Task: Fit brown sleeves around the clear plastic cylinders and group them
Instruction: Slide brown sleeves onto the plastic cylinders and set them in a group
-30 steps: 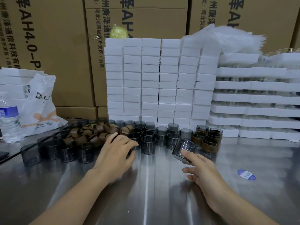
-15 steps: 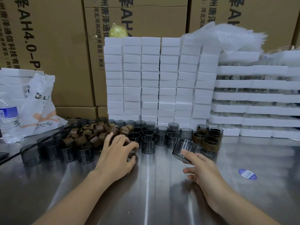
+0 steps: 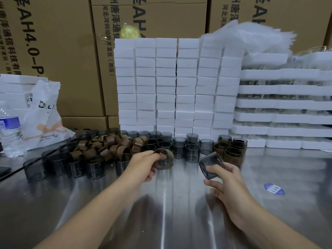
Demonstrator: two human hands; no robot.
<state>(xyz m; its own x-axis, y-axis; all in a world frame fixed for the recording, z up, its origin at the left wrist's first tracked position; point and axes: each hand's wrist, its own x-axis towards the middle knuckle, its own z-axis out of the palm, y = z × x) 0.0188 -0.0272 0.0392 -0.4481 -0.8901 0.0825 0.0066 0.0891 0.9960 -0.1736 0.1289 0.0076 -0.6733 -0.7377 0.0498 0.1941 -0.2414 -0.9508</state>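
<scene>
My left hand (image 3: 143, 164) pinches a brown sleeve (image 3: 166, 159) by its rim, lifted just above the steel table (image 3: 170, 212), its opening facing me. My right hand (image 3: 226, 178) holds a smoky clear cylinder (image 3: 209, 164) tilted on its side, mouth toward the left. The two pieces are a hand's width apart. A heap of loose brown sleeves (image 3: 107, 144) lies behind the left hand. Bare cylinders (image 3: 179, 144) stand in rows at the middle. A small group of sleeved cylinders (image 3: 231, 148) stands at the right.
More bare cylinders (image 3: 59, 164) line the left front of the heap. White foam blocks (image 3: 176, 83) and foam trays (image 3: 283, 105) are stacked behind, before cardboard boxes (image 3: 53, 51). A plastic bag (image 3: 43, 117), a water bottle (image 3: 9, 130) and a blue sticker (image 3: 274, 189) are nearby.
My left hand has come off the sleeve heap with one brown sleeve and lifted it toward the middle. My right hand has raised and tilted its cylinder slightly.
</scene>
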